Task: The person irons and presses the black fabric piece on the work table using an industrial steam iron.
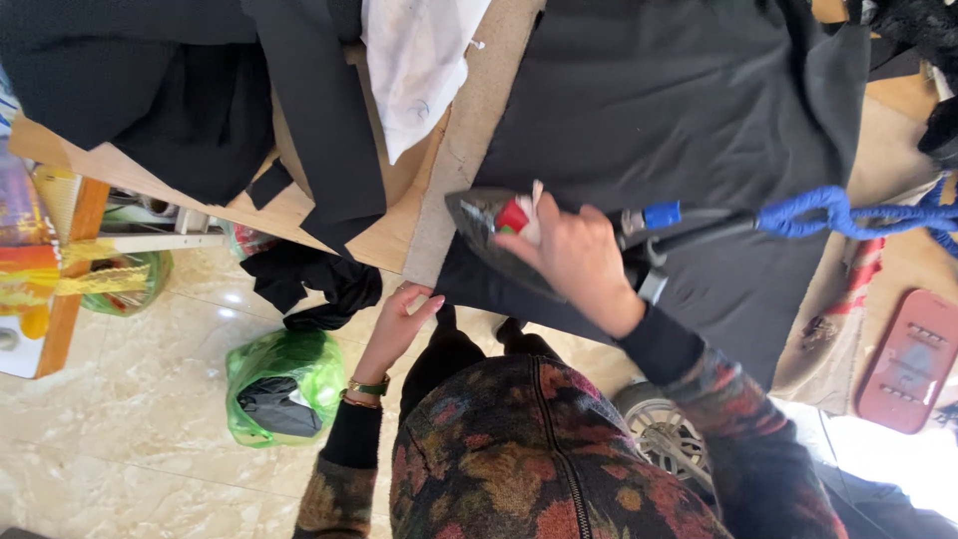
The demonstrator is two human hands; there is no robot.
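While your right hand point(574, 262) wraps closed around the handle of the steam iron point(499, 235), the iron lies with its long axis running across the view, its pointed tip aimed toward the left and its heel toward the right. It sits on the lower left part of the black fabric point(679, 120) spread over the padded ironing board point(461, 150), close to the board's near edge. From the heel, a hose with a blue fitting leads right into a blue braided cord point(848, 212) that runs off the right edge of the view.

Your left hand point(399, 321) is loosely open, fingers extended, touching the hanging edge of the black fabric just below the board's edge; it grips nothing that you can make out. A wristwatch point(367, 386) sits on that wrist.

Much of the iron's body is hidden under your right hand, so only the tip, a red part and the rear fittings show. The black cloth pieces point(200, 100) on the wooden table point(120, 170) to the left are cut off at the top.

On the tiled floor point(120, 399), a green plastic bag point(284, 384) holds something dark, not clear enough to name.
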